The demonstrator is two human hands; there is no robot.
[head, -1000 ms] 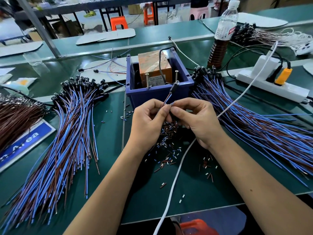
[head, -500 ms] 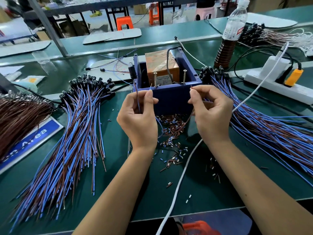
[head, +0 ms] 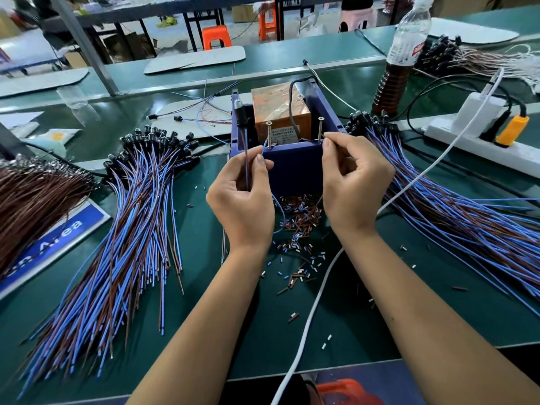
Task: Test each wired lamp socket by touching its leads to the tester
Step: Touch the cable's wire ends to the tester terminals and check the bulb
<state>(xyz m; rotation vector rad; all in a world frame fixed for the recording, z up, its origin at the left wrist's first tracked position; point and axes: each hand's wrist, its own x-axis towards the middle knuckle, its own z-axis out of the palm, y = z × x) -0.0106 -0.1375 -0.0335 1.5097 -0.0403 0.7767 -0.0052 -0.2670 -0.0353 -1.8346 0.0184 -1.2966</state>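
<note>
The tester is a dark blue box holding an orange transformer, with two upright screws at its front rim. My left hand pinches the wires of one lamp socket, whose black head stands above the box's left corner; its blue lead reaches the left screw. My right hand pinches the other lead at the right screw. A pile of wired sockets fans out on the left, another pile on the right.
Cut insulation bits litter the green mat between my wrists. A white cable crosses the mat to a power strip at right. A bottle stands behind the right pile. Brown wires lie far left.
My hands spread apart from in front of the box and rose to its front rim. The socket went from the box's right front to its left corner, and the leads now reach the screws.
</note>
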